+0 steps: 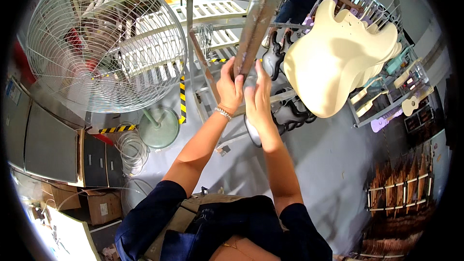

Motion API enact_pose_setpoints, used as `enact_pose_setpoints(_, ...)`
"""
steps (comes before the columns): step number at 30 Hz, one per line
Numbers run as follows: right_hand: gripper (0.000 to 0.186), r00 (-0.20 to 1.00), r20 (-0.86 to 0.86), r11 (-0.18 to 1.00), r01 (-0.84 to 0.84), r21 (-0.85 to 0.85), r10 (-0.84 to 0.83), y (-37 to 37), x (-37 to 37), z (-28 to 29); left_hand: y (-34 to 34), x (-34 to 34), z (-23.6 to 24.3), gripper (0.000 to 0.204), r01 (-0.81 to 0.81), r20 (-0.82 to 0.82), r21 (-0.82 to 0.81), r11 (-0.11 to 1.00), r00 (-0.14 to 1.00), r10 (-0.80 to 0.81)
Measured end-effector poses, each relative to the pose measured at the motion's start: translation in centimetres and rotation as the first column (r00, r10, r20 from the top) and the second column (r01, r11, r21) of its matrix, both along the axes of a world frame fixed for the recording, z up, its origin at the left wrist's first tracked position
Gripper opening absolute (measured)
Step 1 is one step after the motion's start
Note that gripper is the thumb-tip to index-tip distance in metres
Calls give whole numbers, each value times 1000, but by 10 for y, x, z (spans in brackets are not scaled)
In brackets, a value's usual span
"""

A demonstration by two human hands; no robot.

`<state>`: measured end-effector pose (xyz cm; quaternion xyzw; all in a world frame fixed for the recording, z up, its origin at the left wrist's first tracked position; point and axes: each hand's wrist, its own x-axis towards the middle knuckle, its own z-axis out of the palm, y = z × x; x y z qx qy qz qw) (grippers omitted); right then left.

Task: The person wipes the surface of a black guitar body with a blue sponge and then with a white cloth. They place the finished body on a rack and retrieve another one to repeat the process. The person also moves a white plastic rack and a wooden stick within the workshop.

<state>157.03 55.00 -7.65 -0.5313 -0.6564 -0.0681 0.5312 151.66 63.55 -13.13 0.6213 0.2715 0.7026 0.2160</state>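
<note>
Between my two raised hands is the lower part of a long metal bar (259,17), which slants up and slightly right to the top edge of my view. It is straight and narrow, brownish grey, with a ridge down its length, pale worn scuffs on its faces and a darker tip between my fingers. My left hand (229,91) curves along its left side, thumb raised near the tip; I cannot tell whether it is truly gripping. My right hand (259,97) is unclenched, fingers stretched upward just right of the bar, and I cannot make out whether they touch it. A silvery bracelet (223,113) circles my left wrist. Right of my hands hang smooth cream guitar bodies (333,63), rounded and horned, with a soft sheen; nearer, glossy black guitar bodies (290,116) show curved, dark edges. To my left, a big round fan (106,43) has a cage of thin metal wire above a domed green base (159,128). Beside that lies a coil of clear hose (133,150) on the smooth grey floor (314,169), near black-and-yellow striped tape (182,99).
</note>
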Motion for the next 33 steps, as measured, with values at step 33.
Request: enact_pose_setpoints(33, 61, 309, -718, 781, 208, -589, -624, -394, 548, -223, 59, 131, -211, 29, -914, -828, 314, 256, -131, 546)
